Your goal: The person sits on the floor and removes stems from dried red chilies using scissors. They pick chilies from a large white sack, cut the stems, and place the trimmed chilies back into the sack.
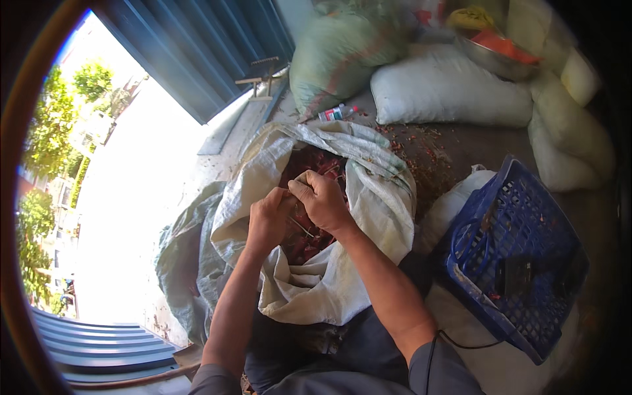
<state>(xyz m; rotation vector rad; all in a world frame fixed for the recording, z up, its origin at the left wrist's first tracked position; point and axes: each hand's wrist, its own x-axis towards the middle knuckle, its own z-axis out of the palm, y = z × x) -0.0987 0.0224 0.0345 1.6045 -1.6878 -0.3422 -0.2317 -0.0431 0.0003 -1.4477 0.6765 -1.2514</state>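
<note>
Dark red dried chili peppers (311, 242), some with pale stems, lie inside an open woven sack (380, 197) whose rim is rolled outward. My left hand (269, 212) is over the left part of the opening, its thumb and fingers pinched together. Touching or nearly touching it, my right hand (318, 200) is also pinched, above the middle of the peppers. Whatever may lie between the fingertips is too small and hidden to tell.
At right a blue plastic basket (513, 306) holds a black device and a cable. Behind the sack stand a full green sack (345, 54) and a white sack (444, 89), with a plastic bottle (335, 113) near them. Pepper scraps (419, 153) litter the floor.
</note>
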